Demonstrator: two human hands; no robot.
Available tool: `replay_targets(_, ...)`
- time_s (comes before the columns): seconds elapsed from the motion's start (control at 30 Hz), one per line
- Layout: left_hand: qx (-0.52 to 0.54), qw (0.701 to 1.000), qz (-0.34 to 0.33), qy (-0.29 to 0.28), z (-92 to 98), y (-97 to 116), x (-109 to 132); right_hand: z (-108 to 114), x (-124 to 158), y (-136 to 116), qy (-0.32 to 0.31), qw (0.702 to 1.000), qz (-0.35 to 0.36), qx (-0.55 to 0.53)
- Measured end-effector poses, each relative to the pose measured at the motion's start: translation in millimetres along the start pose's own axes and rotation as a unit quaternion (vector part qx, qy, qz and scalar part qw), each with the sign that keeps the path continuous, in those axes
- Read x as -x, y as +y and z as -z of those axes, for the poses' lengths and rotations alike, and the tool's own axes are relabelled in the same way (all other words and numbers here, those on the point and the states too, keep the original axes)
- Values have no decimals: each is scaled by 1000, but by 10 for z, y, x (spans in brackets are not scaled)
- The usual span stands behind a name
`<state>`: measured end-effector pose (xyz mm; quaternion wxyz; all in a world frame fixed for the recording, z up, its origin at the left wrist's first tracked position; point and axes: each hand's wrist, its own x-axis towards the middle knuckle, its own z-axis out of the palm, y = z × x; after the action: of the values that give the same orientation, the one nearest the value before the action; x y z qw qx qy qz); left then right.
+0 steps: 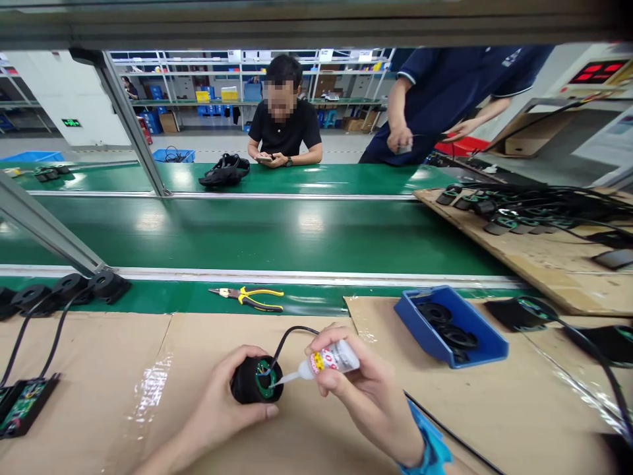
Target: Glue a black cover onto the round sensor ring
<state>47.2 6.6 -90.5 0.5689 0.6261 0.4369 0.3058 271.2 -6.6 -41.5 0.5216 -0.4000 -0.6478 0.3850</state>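
My left hand (232, 396) is closed round a black cylindrical housing (243, 381), its open end turned to the right. Inside that end a green ring-shaped circuit board (268, 390) and thin wires show, and a black cable (284, 340) runs out of it. In my right hand (366, 389) is a small white glue bottle (339, 358) with red print and a yellow label, held tilted. Its narrow nozzle (288, 379) reaches to the board at the housing's opening; whether it touches I cannot tell. The cable passes behind my right hand.
Pliers (250, 297) with yellow-black handles lie beyond the cardboard (198, 343). A blue bin (445, 343) holds black rings. Several black round parts (72, 287) sit at left, near a circuit board in a case (24, 406). Two people are across the green conveyor (247, 231).
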Motion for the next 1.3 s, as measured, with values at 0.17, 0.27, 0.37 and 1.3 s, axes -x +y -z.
replay_targets(0.17, 250, 964, 64, -61, -128, -69, 18, -33, 48, 44, 27, 1000, 13, -6)
replay_targets(0.27, 315, 942, 96, -71, -197, -58, 48, -84, 43, 42, 14, 997, 56, 44)
replay_targets(0.37, 337, 932, 113, -67, -233, -44, 68, -126, 46, 32, -13, 994, 80, 71)
replay_targets(1.3, 332, 935, 98, -74, -261, -51, 61, -235, 49, 25, -51, 984, 124, 115)
